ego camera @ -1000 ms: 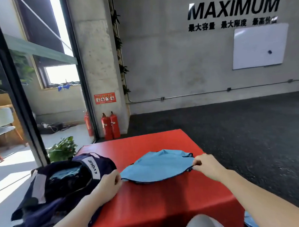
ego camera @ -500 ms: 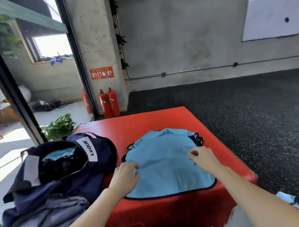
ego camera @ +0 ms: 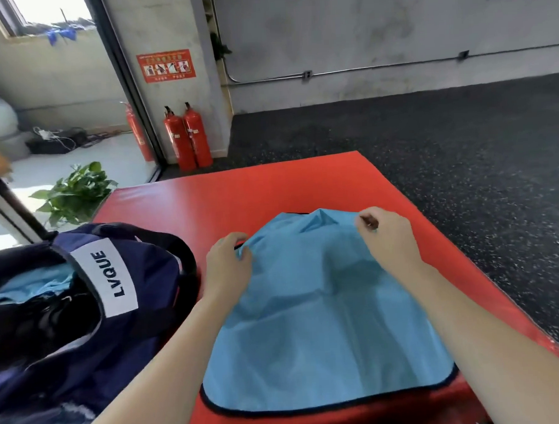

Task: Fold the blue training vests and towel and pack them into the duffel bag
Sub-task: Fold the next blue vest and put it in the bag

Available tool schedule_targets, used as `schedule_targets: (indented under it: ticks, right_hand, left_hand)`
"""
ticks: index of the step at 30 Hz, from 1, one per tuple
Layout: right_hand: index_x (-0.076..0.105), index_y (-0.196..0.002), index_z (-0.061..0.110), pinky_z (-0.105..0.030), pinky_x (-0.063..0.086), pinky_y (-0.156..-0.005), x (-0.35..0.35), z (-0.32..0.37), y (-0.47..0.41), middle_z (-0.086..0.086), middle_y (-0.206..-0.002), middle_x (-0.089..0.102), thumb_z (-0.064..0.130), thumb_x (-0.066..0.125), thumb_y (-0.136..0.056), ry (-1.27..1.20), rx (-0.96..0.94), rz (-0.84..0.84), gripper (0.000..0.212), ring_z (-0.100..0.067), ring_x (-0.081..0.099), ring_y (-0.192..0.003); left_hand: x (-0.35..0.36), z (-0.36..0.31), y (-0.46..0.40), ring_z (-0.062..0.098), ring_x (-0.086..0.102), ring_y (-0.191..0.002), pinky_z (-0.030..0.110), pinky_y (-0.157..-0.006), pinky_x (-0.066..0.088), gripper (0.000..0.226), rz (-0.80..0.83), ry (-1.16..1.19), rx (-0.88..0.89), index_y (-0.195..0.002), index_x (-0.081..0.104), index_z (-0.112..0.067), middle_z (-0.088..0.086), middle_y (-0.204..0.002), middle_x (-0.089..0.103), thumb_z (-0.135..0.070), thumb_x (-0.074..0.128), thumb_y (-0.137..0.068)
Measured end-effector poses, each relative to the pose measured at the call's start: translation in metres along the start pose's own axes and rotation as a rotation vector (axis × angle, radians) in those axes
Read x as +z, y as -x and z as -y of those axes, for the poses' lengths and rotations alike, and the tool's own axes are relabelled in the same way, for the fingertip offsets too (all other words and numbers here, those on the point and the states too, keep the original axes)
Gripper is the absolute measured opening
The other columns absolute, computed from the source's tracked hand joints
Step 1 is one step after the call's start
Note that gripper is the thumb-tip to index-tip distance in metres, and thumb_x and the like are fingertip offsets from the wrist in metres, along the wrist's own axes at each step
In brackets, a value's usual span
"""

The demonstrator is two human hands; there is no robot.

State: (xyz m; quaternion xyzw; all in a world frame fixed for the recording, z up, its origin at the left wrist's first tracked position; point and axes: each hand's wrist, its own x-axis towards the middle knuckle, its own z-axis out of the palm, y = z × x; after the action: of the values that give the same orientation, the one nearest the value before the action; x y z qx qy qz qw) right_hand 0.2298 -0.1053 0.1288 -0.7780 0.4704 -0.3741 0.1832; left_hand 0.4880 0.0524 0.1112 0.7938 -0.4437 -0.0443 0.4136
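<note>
A person's left hand [ego camera: 227, 262] and right hand [ego camera: 390, 239] each pinch the far edge of a blue training vest [ego camera: 324, 322] spread on a red padded block [ego camera: 270, 186], its black-trimmed hem hanging just over the near edge. Beside it on the left, touching the block, sits an open navy duffel bag [ego camera: 140, 282] labelled LVQUE, blue fabric [ego camera: 35, 288] visible inside. Two red fire extinguishers [ego camera: 188, 137] stand against a concrete pillar beyond.

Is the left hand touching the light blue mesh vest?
Touching. The head view shows the left hand pinching the far left edge of the light blue mesh vest, fabric bunched between its fingers.
</note>
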Motion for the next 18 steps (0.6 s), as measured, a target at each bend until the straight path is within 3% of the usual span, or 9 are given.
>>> schedule_targets:
  ticks: [2, 5, 8, 10, 11, 14, 16, 18]
  right_hand:
    - [0.071, -0.098, 0.025, -0.041, 0.05, -0.083, 0.008, -0.011, -0.018, 0.006, -0.097, 0.072, 0.03, 0.064, -0.093, 0.114, -0.018, 0.012, 0.01, -0.025, 0.063, -0.093]
    - [0.07, -0.109, 0.023, -0.045, 0.048, -0.088, 0.016, -0.031, -0.034, 0.0, -0.105, 0.069, 0.04, 0.069, -0.09, 0.226, 0.077, 0.067, 0.026, -0.032, 0.059, -0.101]
    - [0.072, -0.104, 0.028, -0.044, 0.051, -0.088, 0.02, -0.043, -0.041, 0.001, -0.102, 0.072, 0.039, 0.07, -0.089, 0.196, 0.133, 0.114, 0.019, -0.031, 0.062, -0.1]
    - [0.073, -0.091, 0.034, -0.044, 0.052, -0.087, 0.019, -0.045, -0.044, 0.006, -0.092, 0.073, 0.031, 0.07, -0.089, 0.137, 0.163, 0.122, 0.004, -0.029, 0.064, -0.097]
    - [0.072, -0.086, 0.036, -0.043, 0.053, -0.087, 0.018, -0.046, -0.045, 0.009, -0.087, 0.073, 0.029, 0.07, -0.089, 0.11, 0.171, 0.113, 0.008, -0.027, 0.065, -0.094]
    - [0.074, -0.083, 0.032, -0.035, 0.052, -0.085, 0.009, -0.043, -0.047, 0.012, -0.086, 0.073, 0.024, 0.069, -0.087, 0.015, 0.155, 0.035, 0.011, -0.018, 0.066, -0.089]
    - [0.075, -0.086, 0.026, -0.026, 0.045, -0.08, -0.002, -0.034, -0.047, 0.009, -0.088, 0.073, 0.019, 0.067, -0.089, -0.072, 0.115, -0.048, 0.011, -0.015, 0.064, -0.087]
    - [0.075, -0.089, 0.02, -0.019, 0.039, -0.076, -0.016, -0.019, -0.043, 0.006, -0.09, 0.071, 0.018, 0.066, -0.091, -0.139, 0.059, -0.138, 0.009, -0.013, 0.062, -0.086]
  left_hand:
    - [0.007, 0.003, -0.02, 0.021, 0.062, -0.111, 0.028, -0.094, 0.043, 0.029, 0.006, -0.041, -0.046, -0.12, 0.068, -0.019, 0.001, -0.117, 0.069, -0.015, 0.061, -0.092]
    - [0.015, 0.01, -0.042, 0.025, 0.065, -0.107, 0.04, -0.098, 0.049, 0.03, 0.079, -0.073, -0.158, -0.12, 0.067, -0.025, 0.002, -0.115, 0.07, -0.029, 0.065, -0.091]
    - [0.018, 0.022, -0.05, 0.025, 0.067, -0.1, 0.044, -0.094, 0.05, 0.005, 0.124, -0.135, -0.198, -0.088, 0.071, -0.037, -0.007, -0.099, 0.075, -0.039, 0.067, -0.086]
    - [0.016, 0.023, -0.047, 0.022, 0.068, -0.093, 0.041, -0.091, 0.052, 0.012, 0.11, -0.137, -0.198, -0.074, 0.068, -0.041, -0.012, -0.089, 0.075, -0.039, 0.066, -0.085]
    - [0.014, 0.021, -0.047, 0.02, 0.068, -0.091, 0.04, -0.09, 0.052, 0.013, 0.08, -0.121, -0.192, -0.074, 0.07, -0.04, -0.014, -0.087, 0.074, -0.038, 0.066, -0.086]
    - [0.006, 0.009, -0.046, 0.019, 0.065, -0.087, 0.033, -0.083, 0.047, 0.017, -0.05, -0.035, -0.137, -0.084, 0.078, -0.028, -0.011, -0.083, 0.072, -0.034, 0.065, -0.092]
    - [-0.002, -0.006, -0.045, 0.02, 0.062, -0.083, 0.021, -0.073, 0.038, 0.02, -0.142, 0.041, -0.103, -0.085, 0.078, -0.019, -0.009, -0.08, 0.069, -0.031, 0.065, -0.094]
    - [-0.013, -0.02, -0.042, 0.015, 0.059, -0.083, 0.008, -0.07, 0.034, 0.016, -0.222, 0.12, -0.074, -0.088, 0.078, -0.021, -0.008, -0.086, 0.069, -0.03, 0.066, -0.094]
